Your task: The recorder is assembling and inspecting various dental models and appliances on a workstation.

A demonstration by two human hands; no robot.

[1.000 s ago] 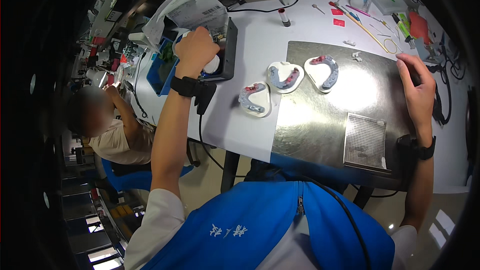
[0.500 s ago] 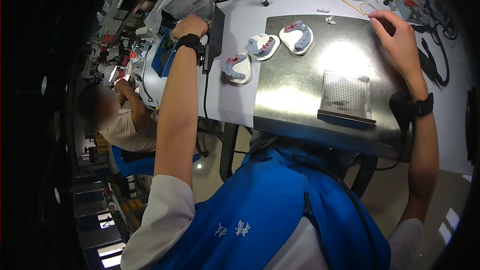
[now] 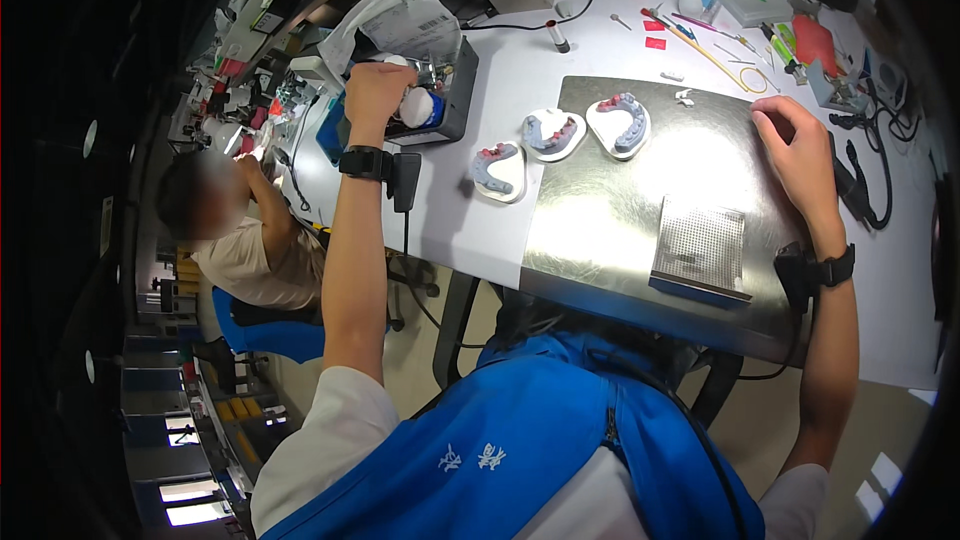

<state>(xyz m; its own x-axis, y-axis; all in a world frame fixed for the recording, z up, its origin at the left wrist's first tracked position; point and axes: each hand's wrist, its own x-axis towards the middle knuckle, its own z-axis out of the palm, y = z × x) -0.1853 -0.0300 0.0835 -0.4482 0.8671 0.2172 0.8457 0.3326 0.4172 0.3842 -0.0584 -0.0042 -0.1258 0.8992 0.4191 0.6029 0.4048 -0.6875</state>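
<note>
My left hand [image 3: 378, 98] is over a dark box [image 3: 462, 90] at the left of the table. Its fingers are curled, and whatever they may hold is hidden. A white-lidded blue jar [image 3: 422, 108] stands in the box beside that hand. My right hand [image 3: 797, 155] rests at the right edge of a metal plate [image 3: 590, 230], thumb and forefinger loosely bent, slightly apart, with nothing seen between them. Three dental models on white bases stand left of centre: a left one [image 3: 497, 172], a middle one [image 3: 553, 133] and a right one [image 3: 619, 126], with grey arches and red parts.
A perforated metal tray [image 3: 700, 245] lies on the plate. Small white pieces [image 3: 684, 97] sit near its far edge. Beyond are a brush [image 3: 700, 52], a red-capped tube [image 3: 557, 37] and black cables [image 3: 880, 180]. Another person [image 3: 250, 240] sits at the left.
The view has shifted, so the table appears lower. My left hand has moved from the box's left side to over its contents, beside the jar. My right hand stays near the plate's right edge.
</note>
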